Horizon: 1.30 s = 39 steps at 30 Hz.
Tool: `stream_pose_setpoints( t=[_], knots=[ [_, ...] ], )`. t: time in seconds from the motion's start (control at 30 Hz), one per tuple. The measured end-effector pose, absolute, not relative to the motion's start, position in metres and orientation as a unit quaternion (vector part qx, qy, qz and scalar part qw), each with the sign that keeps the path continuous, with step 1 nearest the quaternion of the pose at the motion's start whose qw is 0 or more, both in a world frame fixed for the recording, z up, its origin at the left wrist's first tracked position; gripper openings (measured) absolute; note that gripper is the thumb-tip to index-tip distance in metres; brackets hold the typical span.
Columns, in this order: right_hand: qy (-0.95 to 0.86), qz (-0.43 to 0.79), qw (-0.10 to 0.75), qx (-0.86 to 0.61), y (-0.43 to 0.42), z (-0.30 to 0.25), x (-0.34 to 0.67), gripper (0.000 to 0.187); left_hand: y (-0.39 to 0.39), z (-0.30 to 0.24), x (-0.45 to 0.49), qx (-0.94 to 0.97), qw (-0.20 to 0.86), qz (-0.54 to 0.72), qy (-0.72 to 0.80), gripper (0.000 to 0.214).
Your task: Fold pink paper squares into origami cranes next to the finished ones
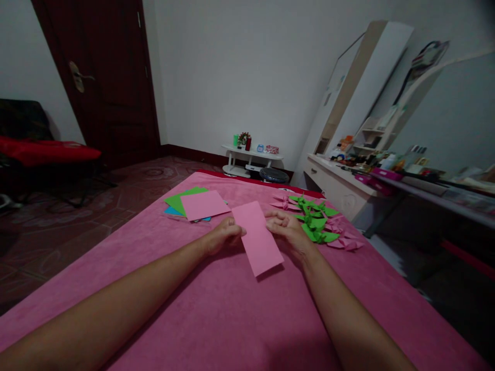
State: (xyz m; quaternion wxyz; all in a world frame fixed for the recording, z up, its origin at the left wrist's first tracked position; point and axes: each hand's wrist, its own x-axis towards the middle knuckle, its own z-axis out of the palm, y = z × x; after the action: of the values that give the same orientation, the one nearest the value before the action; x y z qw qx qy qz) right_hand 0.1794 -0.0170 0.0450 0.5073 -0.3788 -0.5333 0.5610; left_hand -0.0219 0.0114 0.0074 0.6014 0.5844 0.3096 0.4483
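A narrow rectangle of pink paper [258,239], seemingly a sheet folded in half, is held between my two hands above the pink cloth. My left hand [225,234] grips its left edge, thumb on top and the other fingers hidden underneath. On the opposite long edge, my right hand [286,230] pinches the paper with the thumb in front and fingers behind. Beyond my left hand lies a stack of square sheets, with a pink sheet [204,205] over a green sheet [177,202] and blue ones. Several folded green paper cranes [315,221] and pink paper cranes [344,241] sit right of my right hand.
The pink cloth [228,319] covers the surface before me. A low white stand [253,153] with small items is by the far wall. At right stands a cluttered white dressing table [340,178]; at left, a chair with red fabric [46,150] near a dark door [112,77].
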Motion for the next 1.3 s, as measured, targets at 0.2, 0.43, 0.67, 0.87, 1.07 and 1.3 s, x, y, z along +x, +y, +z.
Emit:
stream_pose_setpoints(
  t=[0.2,0.43,0.67,0.87,1.07,1.3],
  knots=[
    [-0.551,0.494,0.557,-0.377,-0.011,0.037,0.178,0.043,0.011,0.015,-0.018,0.580,0.623,0.452,0.268,0.028],
    [-0.651,0.283,0.581,-0.398,-0.012,0.036,0.171,0.038,0.013,0.007,-0.016,0.510,0.681,0.460,0.255,0.027],
    [-0.792,0.090,0.477,-0.370,-0.013,0.022,0.175,0.032,0.018,0.000,-0.018,0.498,0.674,0.431,0.334,0.035],
    [-0.805,0.111,0.463,-0.355,-0.014,0.016,0.170,0.023,0.020,-0.001,-0.018,0.480,0.617,0.519,0.346,0.084],
    [-0.723,0.223,0.521,-0.395,-0.010,0.011,0.165,0.017,0.020,0.001,-0.017,0.477,0.666,0.464,0.337,0.022],
    [-0.585,0.344,0.593,-0.434,0.001,-0.002,0.173,0.021,0.013,0.004,-0.017,0.651,0.570,0.399,0.304,0.019]
  ],
)
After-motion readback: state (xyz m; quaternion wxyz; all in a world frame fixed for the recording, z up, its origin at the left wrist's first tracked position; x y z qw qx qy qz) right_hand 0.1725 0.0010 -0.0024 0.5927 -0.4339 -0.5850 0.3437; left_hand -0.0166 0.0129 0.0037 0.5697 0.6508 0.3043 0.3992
